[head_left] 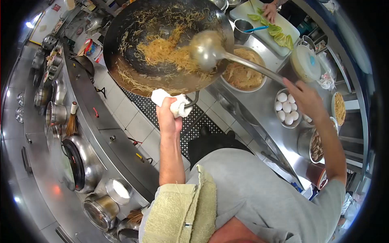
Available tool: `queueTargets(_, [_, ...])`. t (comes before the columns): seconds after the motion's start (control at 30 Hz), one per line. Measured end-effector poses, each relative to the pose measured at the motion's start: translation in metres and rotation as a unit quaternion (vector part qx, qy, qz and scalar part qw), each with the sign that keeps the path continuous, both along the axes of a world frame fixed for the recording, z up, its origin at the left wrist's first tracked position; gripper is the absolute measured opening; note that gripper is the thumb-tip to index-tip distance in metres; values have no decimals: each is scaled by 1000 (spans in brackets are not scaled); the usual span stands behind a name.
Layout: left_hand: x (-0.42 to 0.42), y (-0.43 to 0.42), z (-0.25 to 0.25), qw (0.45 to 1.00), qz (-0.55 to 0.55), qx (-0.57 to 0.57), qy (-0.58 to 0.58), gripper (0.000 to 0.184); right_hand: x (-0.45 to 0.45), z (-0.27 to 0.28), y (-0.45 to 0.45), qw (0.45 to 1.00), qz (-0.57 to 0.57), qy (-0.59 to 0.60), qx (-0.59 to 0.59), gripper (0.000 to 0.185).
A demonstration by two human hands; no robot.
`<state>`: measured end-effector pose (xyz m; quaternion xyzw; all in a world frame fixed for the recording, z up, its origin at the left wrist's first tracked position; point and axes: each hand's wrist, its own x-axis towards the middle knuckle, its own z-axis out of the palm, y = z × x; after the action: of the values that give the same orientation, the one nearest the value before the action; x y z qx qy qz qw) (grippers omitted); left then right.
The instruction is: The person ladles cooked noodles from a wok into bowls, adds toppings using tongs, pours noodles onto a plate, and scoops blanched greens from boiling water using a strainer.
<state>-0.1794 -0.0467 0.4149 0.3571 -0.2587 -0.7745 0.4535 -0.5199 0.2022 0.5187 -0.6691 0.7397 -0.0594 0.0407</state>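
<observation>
My left hand (168,115) is closed round a white cloth (178,106) wrapped over the loop handle of a large wok (115,67). Cooked thin noodles (162,50) lie in the middle of the wok, with strands stuck along its sides. In my right hand (304,97) is the long handle of a metal ladle (208,52). Its bowl is over the wok's right side, touching or just above the noodles. Beside the wok, a round metal bowl (261,83) holds more of the cooked noodles.
On the steel counter (259,109) at right are a bowl of white eggs (287,108) and a lidded tub (306,62). A co-worker's hand (269,12) touches green leaves on a white board (259,36). The stove range (109,141) with pots runs along the left.
</observation>
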Motion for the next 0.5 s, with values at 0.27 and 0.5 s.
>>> queueTargets(0.27, [-35,39,25,997,25,-66,3,13,106,-37,-118,954,6,-265,-137,53])
queueTargets(0.5, [-46,41,23,998,2,-67,5,15,17,14,14,998,-35,46,-28,52])
